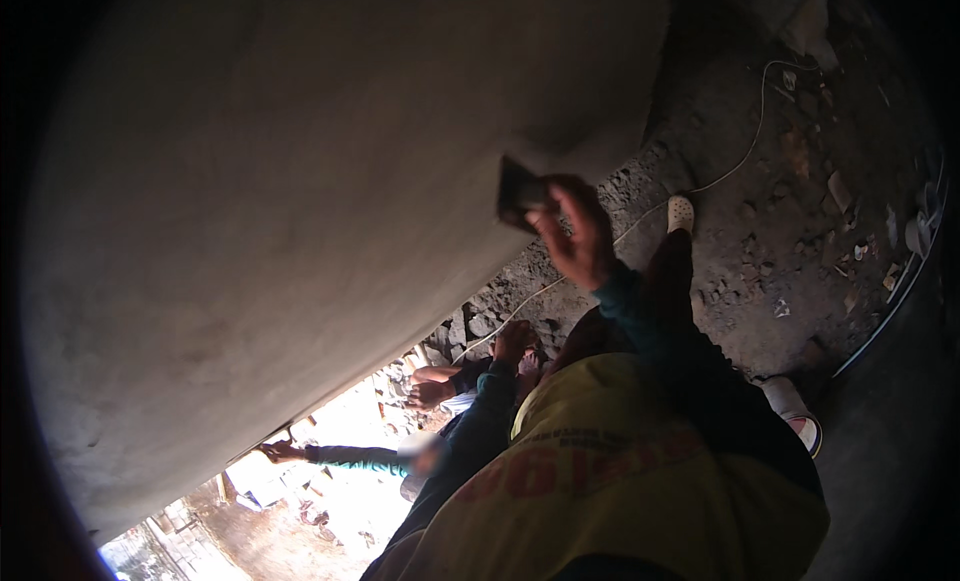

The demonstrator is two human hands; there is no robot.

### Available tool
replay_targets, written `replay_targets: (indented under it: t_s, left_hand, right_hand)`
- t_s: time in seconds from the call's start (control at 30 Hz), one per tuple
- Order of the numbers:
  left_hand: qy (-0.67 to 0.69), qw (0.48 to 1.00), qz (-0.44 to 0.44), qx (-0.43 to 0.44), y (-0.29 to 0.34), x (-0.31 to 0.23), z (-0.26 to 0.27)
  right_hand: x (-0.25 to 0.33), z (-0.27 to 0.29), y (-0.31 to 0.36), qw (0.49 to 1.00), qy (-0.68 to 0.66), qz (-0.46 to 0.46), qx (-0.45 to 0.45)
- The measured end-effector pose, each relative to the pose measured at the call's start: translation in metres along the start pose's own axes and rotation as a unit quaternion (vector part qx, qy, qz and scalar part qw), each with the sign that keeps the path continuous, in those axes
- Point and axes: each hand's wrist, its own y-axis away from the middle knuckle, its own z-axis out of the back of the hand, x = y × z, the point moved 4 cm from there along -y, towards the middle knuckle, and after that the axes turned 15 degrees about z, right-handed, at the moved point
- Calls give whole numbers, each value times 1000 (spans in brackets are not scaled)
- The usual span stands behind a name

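My right hand (575, 226) grips a dark, flat, angular piece (518, 193) between thumb and fingers, at the face of a smooth grey plastered wall (300, 171). The piece is blurred; I cannot make out its exact kind, or whether it touches the wall. Lower down, close to my body, is my left hand (513, 343), at the end of a dark teal sleeve. Its fingers are small and in shadow, so their pose is unclear.
Another person below reaches an arm (350, 455) to the wall's lower edge; another hand (430, 393) shows nearby. A pale cable (745, 161) crosses the rubble-strewn ground (760, 241). My foot wears a light clog (680, 214). A bucket (790, 406) stands at right.
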Motion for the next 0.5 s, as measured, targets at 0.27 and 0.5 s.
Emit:
replay_targets:
  t_s: [0.27, 0.5]
  left_hand:
    - [-234, 947, -220, -1, -23, 53, 74]
    - [-93, 990, -89, -56, 37, 5, 22]
  right_hand:
    - [-13, 41, -23, 975, -199, 3, 97]
    - [-24, 27, -4, 972, -207, -52, 98]
